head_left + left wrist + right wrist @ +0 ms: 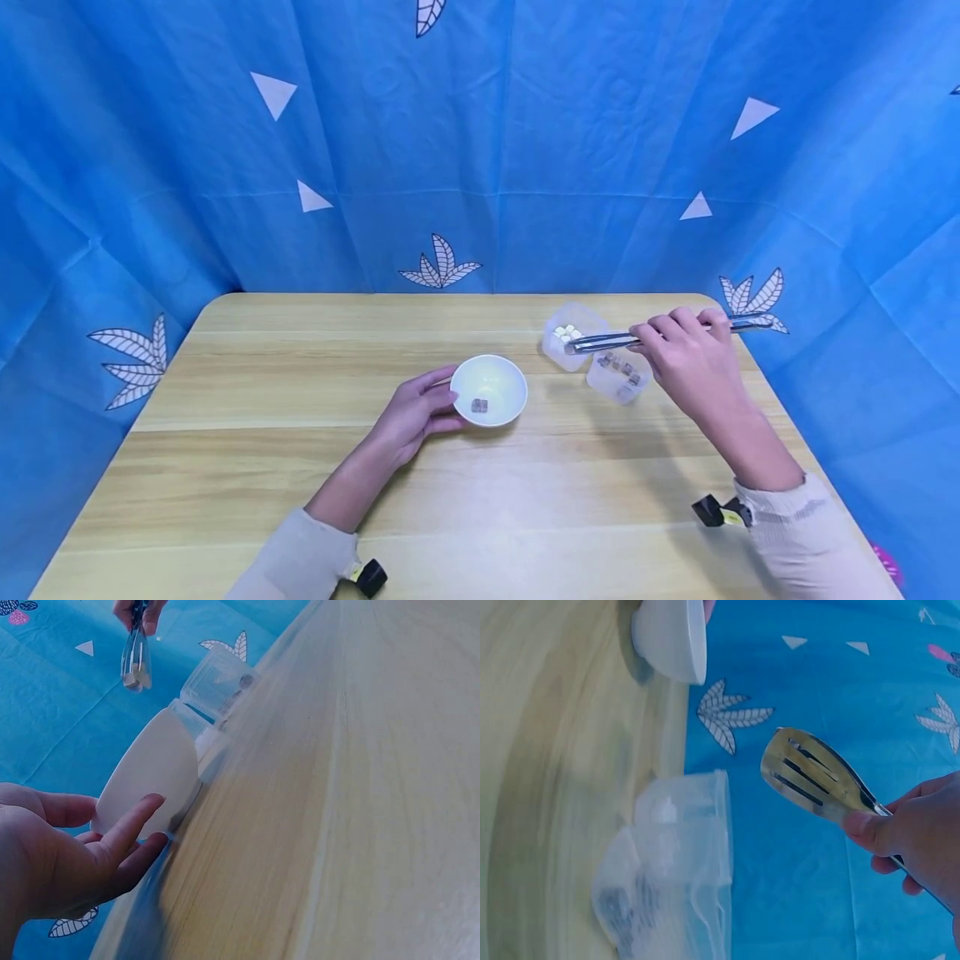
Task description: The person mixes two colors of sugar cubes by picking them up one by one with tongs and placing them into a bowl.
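My left hand (pixel 412 412) holds the side of a small white bowl (pixel 491 375), its fingers and thumb spread around the wall. Small grey-brown cubes (pixel 479 406) lie in the bottom of the bowl. In my right hand (pixel 690 358) I grip metal tongs (pixel 810 776) with slotted heads. Their tips are close together, with a small pale-brown piece (pixel 136 678) between them in the left wrist view. The tips hang above two clear plastic tubs. White pieces (pixel 567 333) lie in the far tub (pixel 555 321); several grey-brown cubes (pixel 621 367) lie in the nearer tub (pixel 600 387).
The tubs stand side by side to the right of the bowl on a light wooden table (pixel 300 358). Behind the table and along its sides hangs a blue curtain (pixel 480 150) with leaf and triangle prints. Each sleeve carries a small black wrist camera (pixel 371 577).
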### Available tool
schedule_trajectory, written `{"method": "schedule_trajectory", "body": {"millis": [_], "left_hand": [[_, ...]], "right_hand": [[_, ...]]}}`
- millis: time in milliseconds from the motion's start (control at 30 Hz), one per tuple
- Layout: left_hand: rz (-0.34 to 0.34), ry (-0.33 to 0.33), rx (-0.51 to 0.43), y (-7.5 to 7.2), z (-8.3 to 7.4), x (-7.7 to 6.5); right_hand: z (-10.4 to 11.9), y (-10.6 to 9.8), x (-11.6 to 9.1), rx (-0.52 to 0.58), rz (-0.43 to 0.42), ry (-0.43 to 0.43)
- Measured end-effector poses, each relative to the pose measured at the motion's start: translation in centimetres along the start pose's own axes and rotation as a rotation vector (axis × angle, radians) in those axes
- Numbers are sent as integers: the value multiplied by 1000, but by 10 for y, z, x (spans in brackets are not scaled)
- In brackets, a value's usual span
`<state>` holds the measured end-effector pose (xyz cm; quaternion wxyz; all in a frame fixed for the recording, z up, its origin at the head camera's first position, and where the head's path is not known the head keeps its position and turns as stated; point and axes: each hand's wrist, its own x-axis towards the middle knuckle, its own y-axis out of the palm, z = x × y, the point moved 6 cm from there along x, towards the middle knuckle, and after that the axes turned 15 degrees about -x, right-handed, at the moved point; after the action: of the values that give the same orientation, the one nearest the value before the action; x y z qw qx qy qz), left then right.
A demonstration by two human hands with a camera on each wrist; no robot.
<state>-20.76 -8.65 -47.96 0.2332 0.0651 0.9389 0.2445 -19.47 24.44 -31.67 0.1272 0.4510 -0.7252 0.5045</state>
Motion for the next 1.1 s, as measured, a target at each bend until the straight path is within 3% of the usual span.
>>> {"method": "schedule_trajectory", "body": {"millis": [200, 633, 933, 1100], "left_hand": [[4, 0, 5, -3, -1, -1], [17, -2, 5, -2, -3, -2], [11, -7, 2, -1, -2, -1], [10, -10, -4, -1, 0, 1]], "right_hand": [[23, 2, 7, 25, -36, -37], [63, 9, 18, 5, 3, -152], [82, 14, 20, -13, -65, -210], [87, 16, 19, -29, -54, -233]]}}
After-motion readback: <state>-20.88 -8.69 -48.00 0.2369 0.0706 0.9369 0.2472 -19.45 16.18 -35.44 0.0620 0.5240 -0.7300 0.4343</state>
